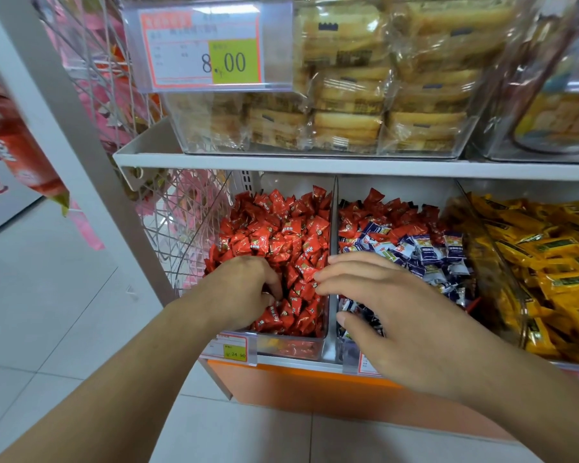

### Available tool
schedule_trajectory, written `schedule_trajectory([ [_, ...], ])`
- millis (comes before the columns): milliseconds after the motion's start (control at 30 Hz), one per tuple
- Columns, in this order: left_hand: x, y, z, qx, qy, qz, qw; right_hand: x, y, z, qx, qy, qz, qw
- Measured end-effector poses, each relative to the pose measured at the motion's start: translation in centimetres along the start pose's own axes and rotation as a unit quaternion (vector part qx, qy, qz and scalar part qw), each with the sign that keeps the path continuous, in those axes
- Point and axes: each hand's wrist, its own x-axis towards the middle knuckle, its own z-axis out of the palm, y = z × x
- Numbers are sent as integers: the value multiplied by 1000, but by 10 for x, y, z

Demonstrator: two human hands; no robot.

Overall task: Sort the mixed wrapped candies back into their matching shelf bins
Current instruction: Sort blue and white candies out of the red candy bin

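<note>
The left hand (248,289) is sunk, fingers curled, into the red candies (281,248) of the left bin (291,349), seemingly gripping some, though that is hidden. The right hand (391,315) is held open across the divider (333,235), likely reaching from the mixed red-and-blue middle bin (348,357). The candies lie jumbled, no common axis being shown.

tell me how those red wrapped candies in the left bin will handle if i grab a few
The red candies look small, so probably light. Their glossy foil wrappers may be slippery and crinkly. They lie heaped loosely, so neighbours will likely shift or slide as the left hand digs in.
</note>
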Motion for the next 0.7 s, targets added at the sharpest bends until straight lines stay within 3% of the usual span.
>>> schedule_trajectory([
  [400, -8, 7, -15, -66, -81, -22, 994, 0, -1, 0, -6, -4, 5, 1000],
  [567, -10, 12, -17, -2, -91, -7, 996, 0, 0, 1, -5, -2, 2, 1000],
  [700, -11, 10, -17, -27, -88, -24, 995, 0, 2, 2, -10, -1, -3, 1000],
])
